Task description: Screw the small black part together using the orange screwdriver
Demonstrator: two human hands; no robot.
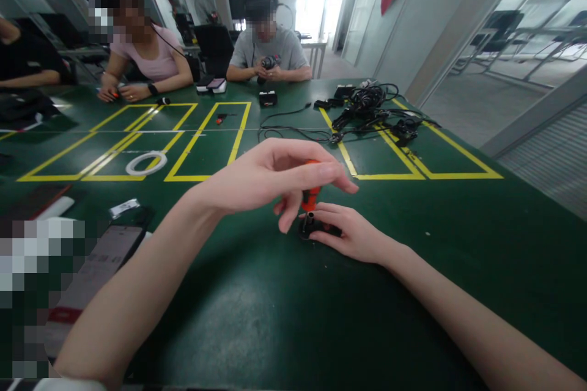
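Observation:
An orange and black screwdriver (310,197) stands upright, its metal shaft meeting a small black part (328,230) that lies on the green table. My left hand (279,177) is closed round the top of the screwdriver's handle, with the fingers bent over it from the left. On the right, my right hand (351,231) holds the black part against the table between thumb and fingers. The far side of the black part is partly hidden by the fingers.
Yellow tape (431,176) marks boxes on the green table (389,324). Black cables (371,101) lie at the back right, a white ring (147,163) and a phone (98,269) at left. Across the table, a person (268,49) holds a drill; others sit further left.

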